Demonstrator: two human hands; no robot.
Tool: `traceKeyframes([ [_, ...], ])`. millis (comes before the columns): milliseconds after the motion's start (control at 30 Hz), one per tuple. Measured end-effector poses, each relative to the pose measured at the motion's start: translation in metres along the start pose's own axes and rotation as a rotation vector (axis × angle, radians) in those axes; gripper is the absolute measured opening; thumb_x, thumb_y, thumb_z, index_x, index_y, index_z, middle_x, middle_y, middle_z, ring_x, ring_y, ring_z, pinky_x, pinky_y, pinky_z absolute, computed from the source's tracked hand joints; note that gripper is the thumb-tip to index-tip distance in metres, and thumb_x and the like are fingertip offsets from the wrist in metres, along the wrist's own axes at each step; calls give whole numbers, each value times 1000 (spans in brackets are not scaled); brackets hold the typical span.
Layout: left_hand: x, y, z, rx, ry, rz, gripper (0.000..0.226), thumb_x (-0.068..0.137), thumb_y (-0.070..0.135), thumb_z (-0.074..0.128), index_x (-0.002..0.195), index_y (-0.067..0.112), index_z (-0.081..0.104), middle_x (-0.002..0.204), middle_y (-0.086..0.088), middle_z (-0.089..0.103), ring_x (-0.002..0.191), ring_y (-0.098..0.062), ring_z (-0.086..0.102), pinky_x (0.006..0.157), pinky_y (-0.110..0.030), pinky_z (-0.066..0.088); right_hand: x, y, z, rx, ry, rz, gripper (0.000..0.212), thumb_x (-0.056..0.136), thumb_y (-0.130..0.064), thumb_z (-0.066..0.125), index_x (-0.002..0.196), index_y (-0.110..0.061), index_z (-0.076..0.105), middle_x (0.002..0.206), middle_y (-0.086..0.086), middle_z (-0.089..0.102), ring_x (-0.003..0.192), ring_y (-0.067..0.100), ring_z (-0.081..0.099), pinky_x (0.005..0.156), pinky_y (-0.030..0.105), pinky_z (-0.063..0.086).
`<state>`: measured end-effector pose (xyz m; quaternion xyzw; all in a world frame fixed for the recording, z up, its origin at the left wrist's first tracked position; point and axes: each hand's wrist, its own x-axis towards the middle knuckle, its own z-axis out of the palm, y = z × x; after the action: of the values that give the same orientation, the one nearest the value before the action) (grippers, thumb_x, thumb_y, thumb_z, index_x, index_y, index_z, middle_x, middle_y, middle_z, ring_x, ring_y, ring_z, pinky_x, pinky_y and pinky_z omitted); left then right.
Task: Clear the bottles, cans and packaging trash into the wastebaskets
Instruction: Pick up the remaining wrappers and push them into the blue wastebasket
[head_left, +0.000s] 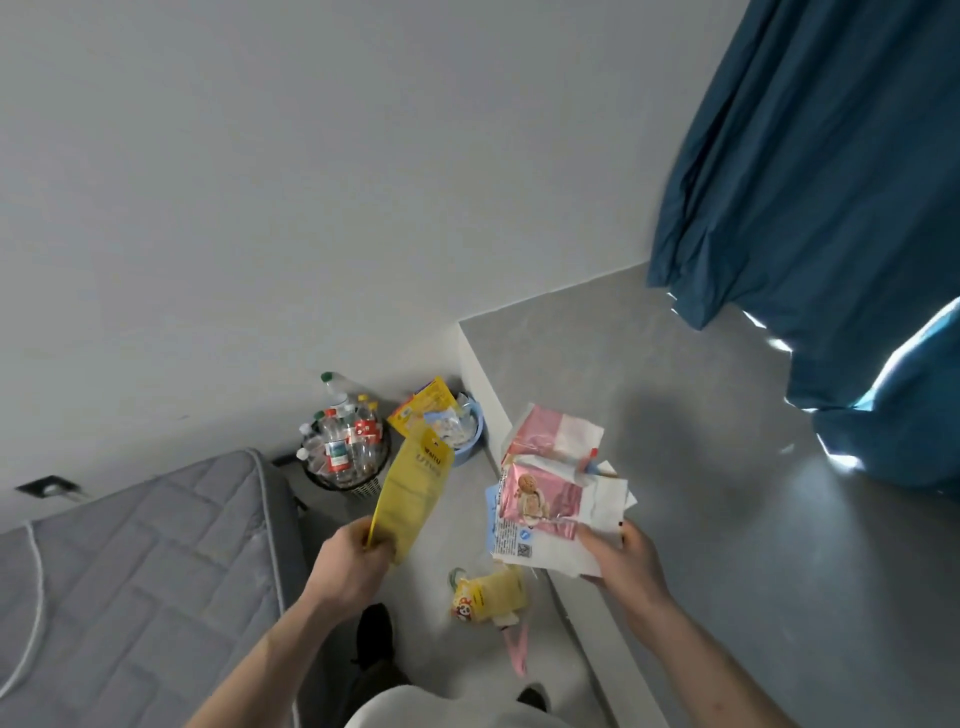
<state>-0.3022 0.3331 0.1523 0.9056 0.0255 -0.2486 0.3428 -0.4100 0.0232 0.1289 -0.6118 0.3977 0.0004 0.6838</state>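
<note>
Yellow packet (410, 499), lower centre of frame, was gripped at its near end by the left hand (353, 564), long axis pointing up-frame toward the blue wastebasket (474, 436), nearer that hand; right hand (621, 558) clutched the pink-and-white wrappers (550, 493), centre right.

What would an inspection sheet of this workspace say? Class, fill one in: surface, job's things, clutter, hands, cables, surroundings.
Surface: grey ledge, grey floor.
Job's things: black wastebasket full of bottles; blue wastebasket stuffed with wrappers.
Clutter: yellow packet on the floor.
Hands: left hand grips yellow pouch; right hand holds pink and white wrappers.
Cables: white cord on mattress.
Surroundings: blue curtain, wall.
</note>
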Motion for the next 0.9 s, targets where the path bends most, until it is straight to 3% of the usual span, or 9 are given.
traceKeyframes([
  [200,61,1,-55,3,-51,112,8,85,19,61,78,18,65,72,0,70,66,-19,62,62,-33,51,9,-16,60,23,51,0,17,89,-15,75,105,-18,73,96,0,78,86,18,74,57,28,57],
  [333,106,-8,-99,23,-107,152,8,85,19,61,79,17,64,72,0,68,64,-12,58,59,-27,47,17,-21,110,95,107,13,18,87,-13,76,104,-21,73,93,-2,79,85,18,75,58,31,58],
  [433,138,-16,-127,-3,-156,179,7,71,29,60,75,25,65,65,9,68,55,-2,55,55,-20,44,22,-21,141,117,152,32,22,88,-16,76,110,-19,73,96,-1,79,90,22,75,63,35,60],
  [500,157,-22,-141,-12,-167,173,7,76,22,66,74,29,67,64,11,69,54,0,57,54,-20,45,23,-21,156,142,165,37,22,89,-15,75,110,-20,72,97,-1,79,91,22,75,66,37,61],
  [633,183,-28,-154,-72,-176,115,12,68,34,63,75,30,72,70,8,73,66,-12,65,62,-29,52,25,-23,172,181,206,42,23,90,-14,74,112,-20,71,101,2,78,94,25,75,68,39,62],
  [767,206,-30,-151,-80,-210,92,11,63,34,61,68,31,70,60,8,67,61,-15,58,60,-31,48,36,-31,171,187,254,62,24,90,-17,74,114,-21,71,105,2,78,97,26,74,70,40,62],
  [900,230,-29,-150,6,-231,93,21,67,36,58,76,21,70,65,5,69,63,-18,62,60,-33,51,48,-41,167,197,256,69,22,91,-17,73,112,-22,70,104,2,77,96,24,73,66,37,60],
])
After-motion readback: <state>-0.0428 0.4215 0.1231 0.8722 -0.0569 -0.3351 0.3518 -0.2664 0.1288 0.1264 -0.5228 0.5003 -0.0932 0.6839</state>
